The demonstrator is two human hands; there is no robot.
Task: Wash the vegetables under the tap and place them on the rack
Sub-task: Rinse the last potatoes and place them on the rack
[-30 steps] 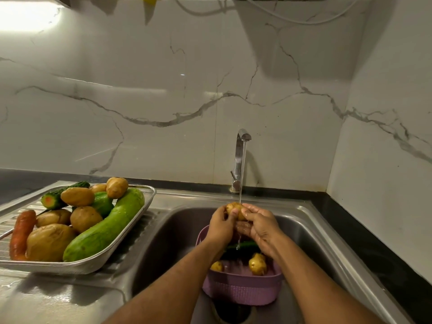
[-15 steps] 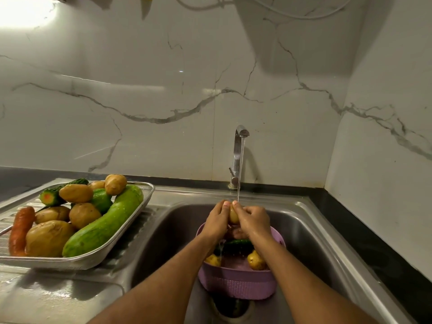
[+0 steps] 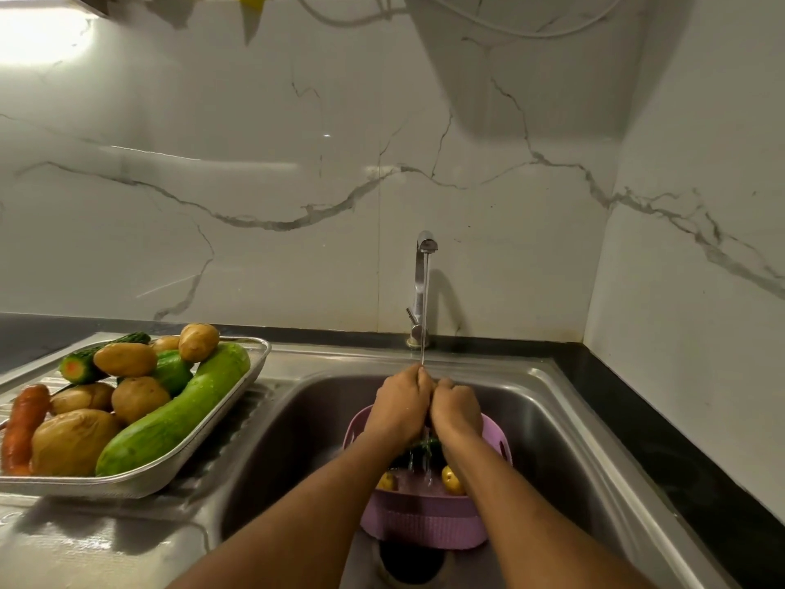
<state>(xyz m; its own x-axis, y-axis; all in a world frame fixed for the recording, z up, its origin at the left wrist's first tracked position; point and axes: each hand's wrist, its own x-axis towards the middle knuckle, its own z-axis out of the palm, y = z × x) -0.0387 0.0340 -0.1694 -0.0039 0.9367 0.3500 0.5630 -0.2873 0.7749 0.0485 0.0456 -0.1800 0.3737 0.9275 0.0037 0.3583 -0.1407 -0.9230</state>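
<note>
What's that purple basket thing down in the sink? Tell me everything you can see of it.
The purple basket is a round, lilac-coloured plastic colander with a finely ribbed or perforated outer wall and a slot handle near its right rim. It stands upright in the steel sink, over the drain. Inside lie two small yellow potatoes and a dark green vegetable, partly hidden. Tap water runs off the two hands above and falls into it. Neither hand touches it.
</note>
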